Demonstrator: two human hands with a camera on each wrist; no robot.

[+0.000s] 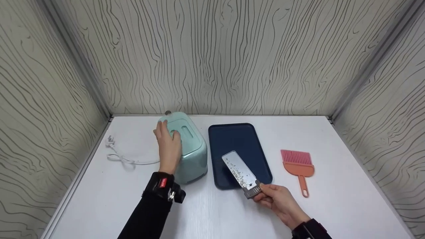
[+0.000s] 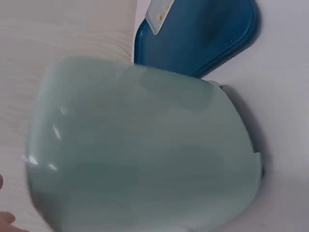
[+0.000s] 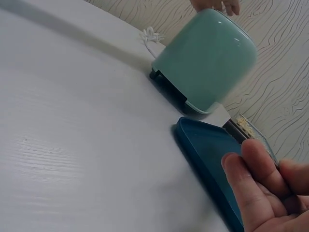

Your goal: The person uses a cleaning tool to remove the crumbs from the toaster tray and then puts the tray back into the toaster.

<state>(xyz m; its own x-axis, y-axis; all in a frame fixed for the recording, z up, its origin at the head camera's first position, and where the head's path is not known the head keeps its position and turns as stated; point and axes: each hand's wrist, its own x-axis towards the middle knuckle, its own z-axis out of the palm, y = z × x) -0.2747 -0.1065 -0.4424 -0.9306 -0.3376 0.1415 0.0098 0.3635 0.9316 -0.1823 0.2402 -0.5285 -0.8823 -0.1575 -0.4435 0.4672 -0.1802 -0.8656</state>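
Note:
A mint-green toaster (image 1: pixel 192 162) stands on the left part of the table. My left hand (image 1: pixel 168 144) rests on its top, fingers over the left edge and thumb near the slot. In the left wrist view the toaster's smooth end (image 2: pixel 145 145) fills most of the picture. My right hand (image 1: pixel 280 202) pinches the grey end of a flat crumb tray (image 1: pixel 236 167) between thumb and fingers. Crumbs (image 1: pixel 244 179) lie scattered on it, thickest near the grip. This crumb tray is held above a dark blue rectangular tray (image 1: pixel 229 139).
To the right lies a small orange brush (image 1: pixel 298 168) with pink bristles. A white power cord (image 1: pixel 132 162) with its plug runs left from the toaster. Wood-grain panels (image 1: pixel 212 59) close in the white table (image 1: pixel 206 212) at the back and sides.

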